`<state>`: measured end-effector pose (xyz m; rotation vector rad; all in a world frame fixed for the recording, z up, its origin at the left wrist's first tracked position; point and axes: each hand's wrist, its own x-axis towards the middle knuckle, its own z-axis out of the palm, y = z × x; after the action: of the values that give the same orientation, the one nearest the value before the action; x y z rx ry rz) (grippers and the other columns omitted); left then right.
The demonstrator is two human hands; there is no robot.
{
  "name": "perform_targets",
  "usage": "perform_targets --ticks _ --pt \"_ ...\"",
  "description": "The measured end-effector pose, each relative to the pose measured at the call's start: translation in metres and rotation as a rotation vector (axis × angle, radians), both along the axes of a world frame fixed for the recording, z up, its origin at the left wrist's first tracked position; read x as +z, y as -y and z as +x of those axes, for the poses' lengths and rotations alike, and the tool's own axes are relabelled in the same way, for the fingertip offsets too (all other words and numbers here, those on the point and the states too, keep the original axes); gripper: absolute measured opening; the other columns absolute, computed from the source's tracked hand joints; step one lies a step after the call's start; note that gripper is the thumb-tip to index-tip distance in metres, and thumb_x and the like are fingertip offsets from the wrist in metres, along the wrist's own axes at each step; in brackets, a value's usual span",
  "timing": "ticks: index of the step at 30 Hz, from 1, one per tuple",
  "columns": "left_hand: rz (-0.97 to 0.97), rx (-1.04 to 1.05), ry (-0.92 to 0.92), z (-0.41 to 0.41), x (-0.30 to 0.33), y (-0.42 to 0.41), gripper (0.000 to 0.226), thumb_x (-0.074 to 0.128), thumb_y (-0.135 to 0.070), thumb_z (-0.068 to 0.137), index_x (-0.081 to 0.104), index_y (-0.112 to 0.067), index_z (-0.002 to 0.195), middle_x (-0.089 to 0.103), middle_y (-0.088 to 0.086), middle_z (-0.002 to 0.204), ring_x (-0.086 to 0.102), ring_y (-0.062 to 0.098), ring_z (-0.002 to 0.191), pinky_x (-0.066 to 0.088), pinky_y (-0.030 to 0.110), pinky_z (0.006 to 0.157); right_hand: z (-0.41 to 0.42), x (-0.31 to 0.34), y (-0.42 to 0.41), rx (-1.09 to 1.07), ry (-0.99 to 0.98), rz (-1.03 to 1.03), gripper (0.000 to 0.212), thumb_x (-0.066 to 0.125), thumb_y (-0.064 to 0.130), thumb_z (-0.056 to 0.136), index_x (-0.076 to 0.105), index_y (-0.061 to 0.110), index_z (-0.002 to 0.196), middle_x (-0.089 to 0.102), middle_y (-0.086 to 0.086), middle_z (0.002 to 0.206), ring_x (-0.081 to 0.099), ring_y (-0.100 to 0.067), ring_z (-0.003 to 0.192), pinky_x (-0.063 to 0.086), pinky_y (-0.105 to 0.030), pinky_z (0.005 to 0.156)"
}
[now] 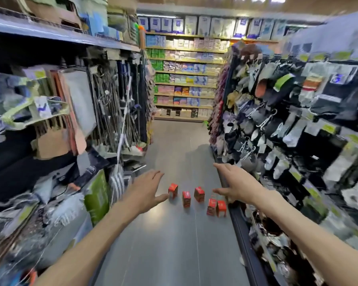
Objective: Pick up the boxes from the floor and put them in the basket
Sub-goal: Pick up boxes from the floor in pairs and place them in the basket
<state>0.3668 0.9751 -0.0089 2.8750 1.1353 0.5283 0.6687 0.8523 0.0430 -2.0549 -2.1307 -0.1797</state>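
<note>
On the grey floor (174,240) of a shop aisle, in the head view, five small red boxes (199,194) stand upright in a loose row, the two rightmost touching beside the right-hand shelf base (242,230). The left hand (147,187) and right hand (234,182) reach forward above them, both empty with fingers spread. Hanging goods (277,124) line both sides; the picture is blurred.

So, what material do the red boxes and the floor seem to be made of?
The red boxes look like printed cardboard: sharp folded edges, flat faces, slight sheen. The floor looks like smooth grey tile or vinyl: thin straight seams and soft light reflections; which one is unclear.
</note>
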Motion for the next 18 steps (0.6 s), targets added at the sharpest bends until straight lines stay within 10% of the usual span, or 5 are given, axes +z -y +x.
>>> perform_targets --ticks 5,18 --pt "-0.025 -0.037 0.000 0.055 0.002 -0.133 0.095 0.035 -0.076 0.078 0.037 -0.009 0.145 0.042 0.010 0.148 0.036 0.026 0.137 0.028 0.037 0.113 0.045 0.005 -0.117 -0.034 0.001 0.000 0.092 0.068 0.060 0.081 0.028 0.017 0.153 0.049 -0.008 0.144 0.047 -0.026 0.129 0.040 -0.036 0.104" --pt "-0.024 -0.014 -0.060 0.227 -0.040 -0.456 0.083 0.056 -0.063 0.086 0.036 -0.008 0.146 0.041 0.009 0.150 0.036 0.024 0.138 0.027 0.034 0.113 0.210 -0.034 -0.446 -0.009 -0.009 -0.042 0.091 0.065 0.059 0.085 0.025 0.015 0.154 0.049 -0.011 0.141 0.046 -0.029 0.129 0.040 -0.039 0.105"
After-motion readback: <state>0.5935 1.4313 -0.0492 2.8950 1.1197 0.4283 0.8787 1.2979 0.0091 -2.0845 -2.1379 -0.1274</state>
